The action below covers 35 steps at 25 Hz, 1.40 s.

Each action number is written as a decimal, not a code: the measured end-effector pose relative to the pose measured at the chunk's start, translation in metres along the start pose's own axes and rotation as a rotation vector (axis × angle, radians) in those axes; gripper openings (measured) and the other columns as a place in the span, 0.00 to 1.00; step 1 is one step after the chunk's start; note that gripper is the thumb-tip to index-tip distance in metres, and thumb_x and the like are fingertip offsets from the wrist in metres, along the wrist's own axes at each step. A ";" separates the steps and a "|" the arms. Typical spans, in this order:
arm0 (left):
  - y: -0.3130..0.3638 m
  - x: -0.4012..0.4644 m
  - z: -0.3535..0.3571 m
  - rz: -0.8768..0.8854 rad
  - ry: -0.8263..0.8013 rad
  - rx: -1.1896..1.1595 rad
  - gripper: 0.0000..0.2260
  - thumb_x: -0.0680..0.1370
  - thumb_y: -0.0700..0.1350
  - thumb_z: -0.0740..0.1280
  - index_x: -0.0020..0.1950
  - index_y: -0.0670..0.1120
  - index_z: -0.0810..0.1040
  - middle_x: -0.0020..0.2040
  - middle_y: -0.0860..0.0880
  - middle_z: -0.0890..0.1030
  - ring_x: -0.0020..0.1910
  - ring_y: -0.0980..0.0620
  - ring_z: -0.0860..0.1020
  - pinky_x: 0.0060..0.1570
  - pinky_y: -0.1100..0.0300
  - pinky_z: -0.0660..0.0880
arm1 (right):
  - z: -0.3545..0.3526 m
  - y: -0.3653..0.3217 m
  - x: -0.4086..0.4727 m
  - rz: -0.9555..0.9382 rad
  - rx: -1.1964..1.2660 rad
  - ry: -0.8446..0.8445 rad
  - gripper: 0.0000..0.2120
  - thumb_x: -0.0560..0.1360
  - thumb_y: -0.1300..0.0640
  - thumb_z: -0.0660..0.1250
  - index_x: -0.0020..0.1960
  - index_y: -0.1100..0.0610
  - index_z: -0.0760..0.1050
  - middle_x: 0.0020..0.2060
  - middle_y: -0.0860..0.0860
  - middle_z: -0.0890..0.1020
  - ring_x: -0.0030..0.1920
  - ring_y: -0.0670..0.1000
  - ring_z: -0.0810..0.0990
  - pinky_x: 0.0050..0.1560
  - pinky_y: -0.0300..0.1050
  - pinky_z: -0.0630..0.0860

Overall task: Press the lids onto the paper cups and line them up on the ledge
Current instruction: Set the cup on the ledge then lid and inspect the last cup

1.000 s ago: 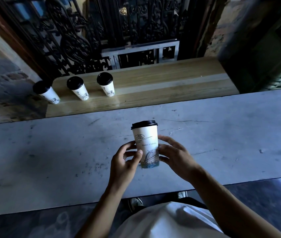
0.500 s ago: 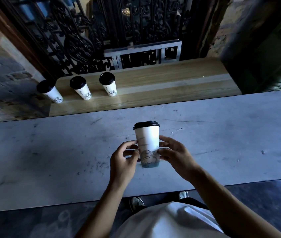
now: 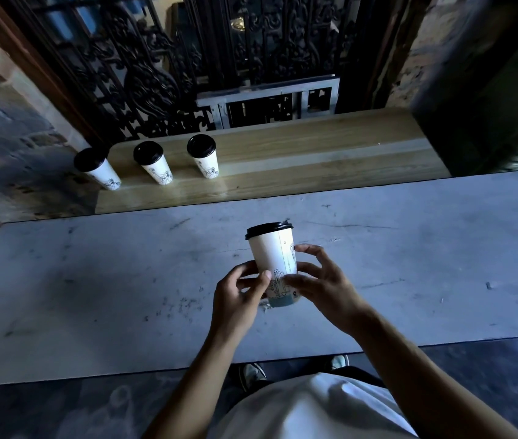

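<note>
A white paper cup (image 3: 272,258) with a black lid (image 3: 268,230) stands upright over the grey stone counter (image 3: 93,280). My left hand (image 3: 238,296) grips its lower left side and my right hand (image 3: 321,283) holds its lower right side with fingertips. Its printed drawing faces right. On the wooden ledge (image 3: 299,160) beyond the counter, three lidded cups stand in a row at the left: one at the ledge's left end (image 3: 97,167), a second (image 3: 153,163), and a third (image 3: 204,155).
A black ornate iron grille (image 3: 188,58) rises behind the ledge. A dark green cabinet (image 3: 489,106) bounds the ledge on the right. Stone paving (image 3: 7,147) lies to the left. My white shirt (image 3: 308,410) and shoes show below the counter's near edge.
The cup has been turned in my hands, so its printed drawing now faces right. My fingers shifted around its lower part. The view has edged slightly toward the ledge.
</note>
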<state>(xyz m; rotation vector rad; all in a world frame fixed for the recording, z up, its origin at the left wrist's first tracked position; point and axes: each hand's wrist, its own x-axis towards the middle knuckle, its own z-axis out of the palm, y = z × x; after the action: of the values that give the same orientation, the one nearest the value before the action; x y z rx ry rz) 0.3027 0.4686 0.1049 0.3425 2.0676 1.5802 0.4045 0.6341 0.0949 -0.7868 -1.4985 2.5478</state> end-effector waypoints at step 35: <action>0.021 0.139 0.056 -0.149 0.150 0.048 0.18 0.68 0.41 0.69 0.56 0.55 0.80 0.49 0.47 0.86 0.49 0.46 0.86 0.56 0.42 0.83 | -0.048 -0.060 0.163 -0.013 -0.545 0.096 0.28 0.69 0.72 0.75 0.65 0.55 0.75 0.59 0.60 0.83 0.56 0.55 0.85 0.49 0.44 0.82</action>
<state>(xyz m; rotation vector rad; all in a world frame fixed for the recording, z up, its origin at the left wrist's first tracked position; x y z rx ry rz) 0.2138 0.5890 0.0801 0.0859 2.1916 1.5095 0.2753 0.7553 0.0637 -0.9263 -2.1822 2.0635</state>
